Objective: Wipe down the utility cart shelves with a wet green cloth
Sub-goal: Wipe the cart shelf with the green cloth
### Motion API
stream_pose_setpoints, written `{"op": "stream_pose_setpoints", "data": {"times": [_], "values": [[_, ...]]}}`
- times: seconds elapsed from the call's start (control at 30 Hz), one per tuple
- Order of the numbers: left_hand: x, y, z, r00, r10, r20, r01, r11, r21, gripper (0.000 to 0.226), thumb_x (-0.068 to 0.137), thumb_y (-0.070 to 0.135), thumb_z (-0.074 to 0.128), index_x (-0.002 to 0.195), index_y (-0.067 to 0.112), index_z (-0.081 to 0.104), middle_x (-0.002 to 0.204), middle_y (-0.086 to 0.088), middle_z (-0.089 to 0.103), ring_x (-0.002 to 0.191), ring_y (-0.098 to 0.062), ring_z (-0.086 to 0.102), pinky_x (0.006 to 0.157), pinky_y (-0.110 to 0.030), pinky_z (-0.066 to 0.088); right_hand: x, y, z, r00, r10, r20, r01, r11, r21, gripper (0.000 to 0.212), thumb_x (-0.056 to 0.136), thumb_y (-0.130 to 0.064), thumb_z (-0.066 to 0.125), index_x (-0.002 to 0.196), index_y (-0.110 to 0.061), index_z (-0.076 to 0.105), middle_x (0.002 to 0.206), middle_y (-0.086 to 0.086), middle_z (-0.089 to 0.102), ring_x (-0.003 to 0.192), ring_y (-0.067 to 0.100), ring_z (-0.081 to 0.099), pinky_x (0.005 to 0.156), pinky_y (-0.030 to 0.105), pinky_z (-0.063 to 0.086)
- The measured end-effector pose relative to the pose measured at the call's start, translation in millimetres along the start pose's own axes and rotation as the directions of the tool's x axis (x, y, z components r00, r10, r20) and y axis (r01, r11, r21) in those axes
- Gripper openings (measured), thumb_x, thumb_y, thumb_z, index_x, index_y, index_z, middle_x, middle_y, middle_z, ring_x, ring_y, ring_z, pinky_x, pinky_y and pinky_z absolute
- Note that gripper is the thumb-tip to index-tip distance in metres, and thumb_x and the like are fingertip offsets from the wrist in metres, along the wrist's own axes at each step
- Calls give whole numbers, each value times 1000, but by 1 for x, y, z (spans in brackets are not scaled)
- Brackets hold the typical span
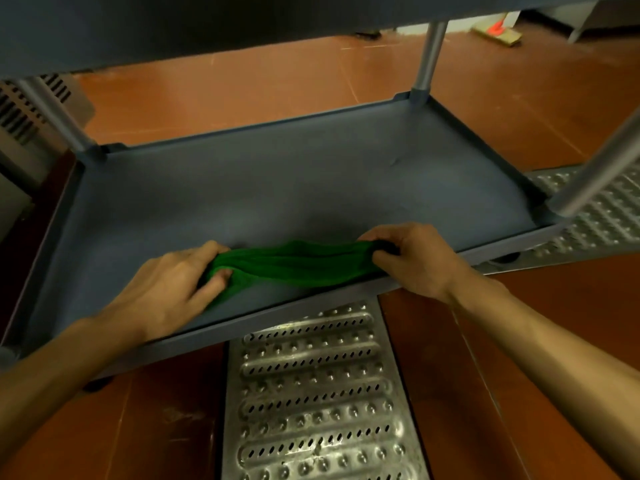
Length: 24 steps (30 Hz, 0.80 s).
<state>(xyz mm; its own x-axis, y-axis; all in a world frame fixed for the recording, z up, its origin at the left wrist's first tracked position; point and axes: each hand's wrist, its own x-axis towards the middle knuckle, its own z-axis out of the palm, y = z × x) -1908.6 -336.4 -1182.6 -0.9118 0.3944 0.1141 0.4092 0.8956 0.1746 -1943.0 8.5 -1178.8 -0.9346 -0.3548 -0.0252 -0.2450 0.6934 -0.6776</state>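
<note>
Head view: both hands stretch the green cloth (298, 263) along the lower shelf's (277, 188) near edge.
Left hand (173, 289) and right hand (412, 258) fingers grip its ends; wiping progress unclear.

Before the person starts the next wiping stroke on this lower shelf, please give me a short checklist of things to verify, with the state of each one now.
1. Left hand grips the bunched green cloth: ok, its fingers curl over the left end.
2. Right hand grips the cloth: ok, it pinches the right end.
3. Cloth lies on the grey-blue plastic cart shelf: ok, along the near rim.
4. Cloth spread flat for wiping: not ok, it is bunched into a rope.
5. Shelf free of objects ahead: ok, nothing stands on it.
6. Cloth wet enough: cannot tell.
</note>
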Motion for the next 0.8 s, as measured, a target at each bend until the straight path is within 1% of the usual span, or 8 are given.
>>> {"op": "stream_pose_setpoints", "data": {"times": [0.1,0.2,0.27,0.37,0.53,0.63,0.73,0.8], "values": [[23,11,8,998,7,-65,-6,1000,16,42,94,51,34,122,26,50,105,-4,68,87,-31,66,66,-37,47,-7,12,-14,993,11,-114,-10,1000,9,31,94,-2,55,113,-21,70,88,-13,65,68,-21,54,61,0,39],[51,26,20,995,21,-99,-19,1000,15,33,97,35,47,127,21,52,107,-8,66,90,-32,64,68,-39,47,-10,28,-28,977,23,-213,-33,999,-41,34,92,2,54,116,-15,71,77,-20,59,63,-16,55,57,2,38],[75,36,25,993,53,-102,-52,999,14,32,96,27,52,127,20,55,107,-8,65,91,-32,63,68,-39,47,-6,40,-39,974,54,-220,-72,995,-75,35,92,1,53,117,-16,71,82,-14,66,68,-9,58,61,3,41],[112,46,32,985,106,-136,-104,994,26,33,94,25,54,126,20,58,110,-5,61,94,-31,62,67,-39,49,6,58,-59,968,119,-219,-147,982,-118,37,93,-2,51,120,-20,70,110,2,72,98,14,65,84,16,48],[168,53,49,976,68,-207,-68,998,7,32,92,27,57,123,22,63,112,-5,57,94,-32,62,68,-43,54,29,77,-85,956,160,-247,-208,961,-182,35,91,-6,54,116,-23,71,104,6,73,96,24,67,85,35,56],[201,52,52,974,88,-207,-88,996,7,28,91,26,59,117,18,65,105,-10,57,91,-36,61,71,-47,54,48,81,-100,955,192,-224,-241,946,-217,34,92,-7,55,115,-24,71,103,7,72,92,24,68,84,40,57],[235,51,43,964,120,-239,-115,993,34,23,90,22,61,108,9,67,98,-18,57,84,-41,59,68,-46,51,73,78,-126,947,211,-244,-263,942,-207,30,94,-8,55,114,-23,70,106,6,71,94,21,68,89,38,57],[259,49,26,949,139,-284,-130,990,51,28,92,24,56,110,7,67,96,-21,58,85,-42,58,70,-47,50,92,74,-148,933,193,-304,-263,942,-210,31,94,-7,54,116,-23,68,109,3,69,97,18,66,90,29,53]]}}
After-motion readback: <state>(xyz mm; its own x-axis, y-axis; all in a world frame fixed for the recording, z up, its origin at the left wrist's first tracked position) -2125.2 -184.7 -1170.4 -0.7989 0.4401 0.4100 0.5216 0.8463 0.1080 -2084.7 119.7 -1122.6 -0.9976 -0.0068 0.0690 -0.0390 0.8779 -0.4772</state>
